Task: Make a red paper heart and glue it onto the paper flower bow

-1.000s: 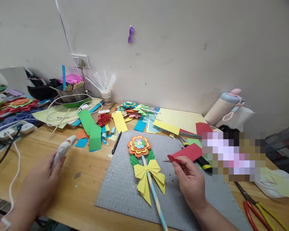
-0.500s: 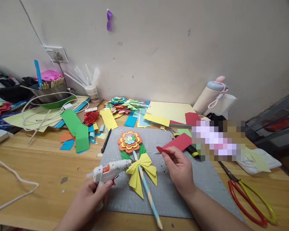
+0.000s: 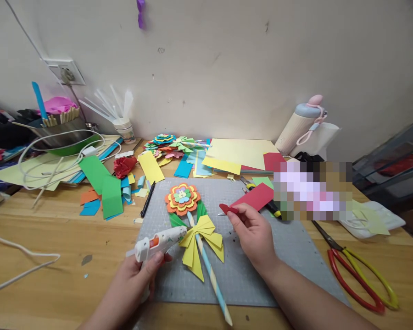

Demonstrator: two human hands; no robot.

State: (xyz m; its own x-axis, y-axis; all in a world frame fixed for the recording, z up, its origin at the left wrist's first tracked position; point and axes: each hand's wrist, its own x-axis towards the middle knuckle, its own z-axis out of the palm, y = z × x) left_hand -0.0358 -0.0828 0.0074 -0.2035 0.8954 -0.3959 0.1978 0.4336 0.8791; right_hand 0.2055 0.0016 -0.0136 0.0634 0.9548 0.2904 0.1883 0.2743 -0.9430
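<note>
My left hand (image 3: 141, 279) is wrapped round the handle of a white glue gun (image 3: 160, 243), its nozzle over the yellow paper bow (image 3: 204, 229). That bow sits on a blue-and-cream striped paper stem (image 3: 211, 277), which bears a layered paper flower (image 3: 182, 198) and green paper leaves (image 3: 201, 210). Between the fingertips of my right hand (image 3: 253, 231) is a small red paper piece (image 3: 229, 210). A thin metal tip shows just beside that piece; I cannot tell what it belongs to. Behind this hand lies a red paper strip (image 3: 254, 196).
A grey cutting mat (image 3: 254, 284) lies under the flower. Scissors (image 3: 358, 270) rest at its right, a black pen (image 3: 147, 199) at its left. Farther back are green paper strips (image 3: 112, 197), a stack of paper sheets (image 3: 241, 153), a bottle (image 3: 296, 126) and a paper cup (image 3: 124, 130).
The camera view has shifted slightly. The glue gun's nozzle stays near the bow's middle, and my left index finger looks more curled at the trigger. My right hand still holds the red piece.
</note>
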